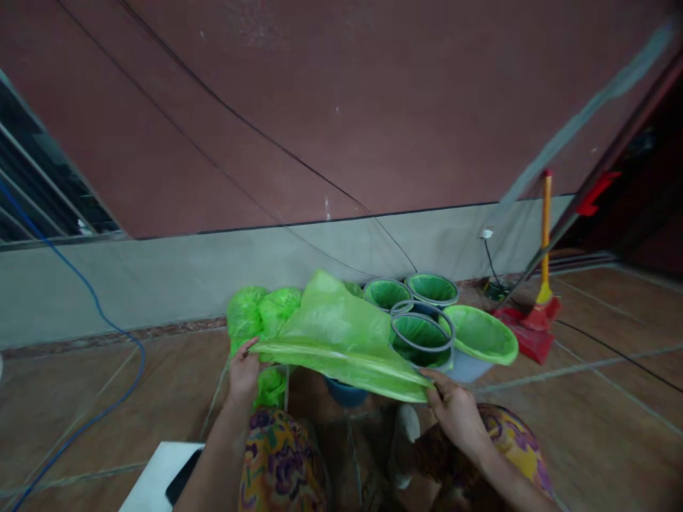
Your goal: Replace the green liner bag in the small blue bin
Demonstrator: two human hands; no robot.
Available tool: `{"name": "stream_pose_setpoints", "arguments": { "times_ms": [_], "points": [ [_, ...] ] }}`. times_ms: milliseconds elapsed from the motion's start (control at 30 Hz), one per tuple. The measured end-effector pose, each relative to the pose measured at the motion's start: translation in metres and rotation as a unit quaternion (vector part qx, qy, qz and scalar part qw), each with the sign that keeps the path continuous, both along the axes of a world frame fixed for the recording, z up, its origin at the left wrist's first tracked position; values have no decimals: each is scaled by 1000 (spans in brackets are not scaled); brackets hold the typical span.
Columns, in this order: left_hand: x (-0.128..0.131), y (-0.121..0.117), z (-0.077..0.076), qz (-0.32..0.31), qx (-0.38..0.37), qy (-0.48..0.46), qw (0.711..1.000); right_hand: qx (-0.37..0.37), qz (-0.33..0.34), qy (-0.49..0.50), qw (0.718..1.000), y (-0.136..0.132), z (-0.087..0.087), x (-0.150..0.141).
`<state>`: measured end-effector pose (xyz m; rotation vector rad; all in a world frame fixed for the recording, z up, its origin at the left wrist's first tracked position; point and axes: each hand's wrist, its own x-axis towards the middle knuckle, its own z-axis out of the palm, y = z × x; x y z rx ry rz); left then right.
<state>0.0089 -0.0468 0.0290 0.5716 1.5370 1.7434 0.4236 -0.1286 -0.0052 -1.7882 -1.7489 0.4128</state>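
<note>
A light green plastic bag [341, 323] is stretched sideways between my two hands, its near edge folded into a band. My left hand [245, 370] pinches the bag's left corner. At the right corner, my right hand [453, 409] grips the same edge between thumb and fingers. Below the bag, a dark blue bin [346, 393] stands on the floor between my feet, its upper part covered by the plastic. Several bins lined with green bags stand just beyond my right hand, among them a bin with a grey rim [452, 331] and a pale bin [469, 366].
Filled green bags [246, 313] lie against the wall at left. A container with green plastic [272, 387] sits by my left knee. At right are a red dustpan [526, 338] and a yellow-handled broom [546, 242]. A blue hose [101, 313] curves across the left floor.
</note>
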Motion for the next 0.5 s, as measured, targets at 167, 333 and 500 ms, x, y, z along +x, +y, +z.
{"name": "stream_pose_setpoints", "arguments": {
  "times_ms": [167,333,500],
  "points": [
    [-4,-1,-5,23,-9,-70,997,17,37,73,997,-21,-7,-20],
    [-26,-2,5,30,-61,31,997,29,85,126,988,-39,-5,-29],
    [-64,-9,20,27,-147,244,958,50,134,150,978,-51,1,-39]
  ]
}}
